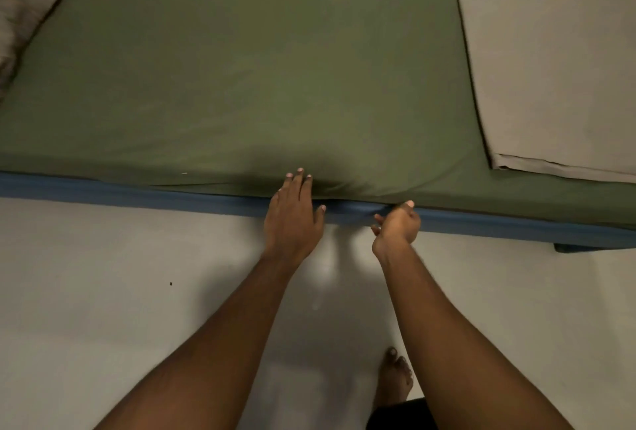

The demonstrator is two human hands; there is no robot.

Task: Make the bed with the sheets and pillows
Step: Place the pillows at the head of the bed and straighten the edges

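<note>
An olive green sheet (241, 68) covers the mattress, whose blue side (137, 190) shows along the near edge. My left hand (292, 216) lies flat with fingers spread, its tips pressing the sheet's hem against the mattress edge. My right hand (397, 225) is curled at the blue edge just to the right, thumb up and fingers bent inward; whether it pinches the sheet's hem is unclear. A folded beige sheet (550, 51) lies on the bed's right part. A brownish pillow or blanket (24, 6) sits at the upper left corner.
Pale floor (103, 292) runs along the near side of the low mattress. My bare foot (394, 378) stands on it below my right arm. A dark speck (170, 283) lies on the floor to the left.
</note>
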